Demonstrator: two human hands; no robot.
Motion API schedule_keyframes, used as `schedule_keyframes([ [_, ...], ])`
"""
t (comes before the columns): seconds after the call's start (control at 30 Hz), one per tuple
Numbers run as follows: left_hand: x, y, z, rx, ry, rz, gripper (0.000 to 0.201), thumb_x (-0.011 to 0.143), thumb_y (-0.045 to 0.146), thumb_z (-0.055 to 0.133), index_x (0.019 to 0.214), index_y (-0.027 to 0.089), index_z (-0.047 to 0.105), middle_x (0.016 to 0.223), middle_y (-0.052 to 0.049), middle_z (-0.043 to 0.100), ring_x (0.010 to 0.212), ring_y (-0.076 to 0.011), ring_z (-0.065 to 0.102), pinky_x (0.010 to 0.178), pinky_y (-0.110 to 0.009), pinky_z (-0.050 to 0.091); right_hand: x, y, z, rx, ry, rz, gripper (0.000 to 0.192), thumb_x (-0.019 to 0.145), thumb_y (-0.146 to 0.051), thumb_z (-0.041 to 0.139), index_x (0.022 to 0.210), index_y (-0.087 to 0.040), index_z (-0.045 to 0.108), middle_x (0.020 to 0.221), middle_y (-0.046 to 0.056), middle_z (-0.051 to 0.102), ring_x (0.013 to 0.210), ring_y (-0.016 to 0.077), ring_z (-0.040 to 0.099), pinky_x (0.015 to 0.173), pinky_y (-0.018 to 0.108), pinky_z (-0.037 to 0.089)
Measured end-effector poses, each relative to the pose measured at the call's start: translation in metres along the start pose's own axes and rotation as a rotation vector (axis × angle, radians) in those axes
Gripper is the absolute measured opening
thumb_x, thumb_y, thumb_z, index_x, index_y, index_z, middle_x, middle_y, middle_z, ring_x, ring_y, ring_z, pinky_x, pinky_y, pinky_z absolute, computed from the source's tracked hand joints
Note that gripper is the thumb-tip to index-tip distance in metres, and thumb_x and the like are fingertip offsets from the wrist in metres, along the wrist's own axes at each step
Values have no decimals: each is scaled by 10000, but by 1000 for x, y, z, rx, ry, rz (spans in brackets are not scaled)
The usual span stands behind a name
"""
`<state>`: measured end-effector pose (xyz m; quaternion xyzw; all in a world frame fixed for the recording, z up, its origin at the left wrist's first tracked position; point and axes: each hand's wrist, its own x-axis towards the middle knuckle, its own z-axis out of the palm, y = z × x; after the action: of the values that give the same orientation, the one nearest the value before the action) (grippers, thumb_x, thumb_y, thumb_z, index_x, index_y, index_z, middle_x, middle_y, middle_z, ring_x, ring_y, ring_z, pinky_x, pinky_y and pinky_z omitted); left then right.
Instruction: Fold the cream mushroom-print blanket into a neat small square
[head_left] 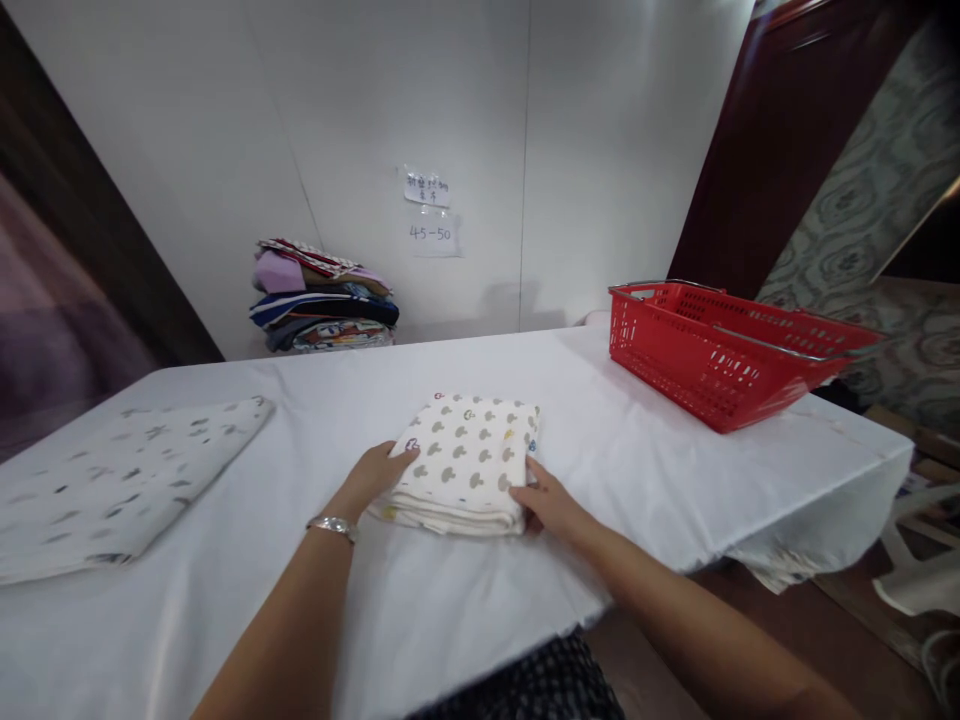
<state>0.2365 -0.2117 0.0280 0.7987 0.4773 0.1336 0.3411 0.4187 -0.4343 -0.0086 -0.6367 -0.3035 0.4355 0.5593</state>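
A folded spotted cloth (469, 460) is gripped at the table's (420, 610) near middle: its left edge is clasped by the left hand (375, 475), its right edge by the right hand (551, 505). A red basket (720, 355) is seen far right.

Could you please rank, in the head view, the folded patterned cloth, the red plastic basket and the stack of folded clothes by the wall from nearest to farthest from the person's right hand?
From the right hand:
1. Folded white cloth with grey print: touching it, just left.
2. Red plastic basket: farther back on the right.
3. Stack of folded coloured clothes: far left, against the wall.
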Motion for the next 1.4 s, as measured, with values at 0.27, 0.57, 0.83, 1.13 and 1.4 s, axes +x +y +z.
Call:
schedule_keyframes([
  [0.27,-26,34,50,-374,-410,96,440,721,546,533,853,139,635,937,-92,652,613,-133,585,529,-249,448,72,-48,-120,-510,558,-60,607,708,-174,591,1294,-90,458,964,100,655,827,191,599,750,303,470],
  [0.57,-13,20,63,-473,-161,-8,220,759,354,553,770,138,590,789,-51,639,491,-84,542,433,-199,409,43,-35,-21,-825,186,-605,287,834,-344,472,1024,-204,634,1089,61,629,1029,185,544,864,315,418],
  [0.83,-11,15,74,-440,-125,62,175,757,299,536,761,144,618,614,-14,604,475,-97,523,423,-193,395,41,-48,46,-1384,102,-520,319,804,-433,551,1019,-199,583,963,65,570,936,205,494,778,284,359],
  [1.13,-10,11,78,-357,-76,146,197,758,293,507,677,163,630,649,-14,643,528,-103,540,511,-208,392,34,-57,46,-1587,92,-447,280,860,-141,400,1093,-194,545,1005,85,566,938,198,490,710,271,339],
  [1.4,-9,10,80,-383,-94,138,191,764,296,511,726,163,642,620,-4,632,502,-103,542,513,-211,403,32,-57,39,-1461,24,-475,205,876,-202,401,892,-206,606,908,31,565,854,141,521,650,230,318],
])
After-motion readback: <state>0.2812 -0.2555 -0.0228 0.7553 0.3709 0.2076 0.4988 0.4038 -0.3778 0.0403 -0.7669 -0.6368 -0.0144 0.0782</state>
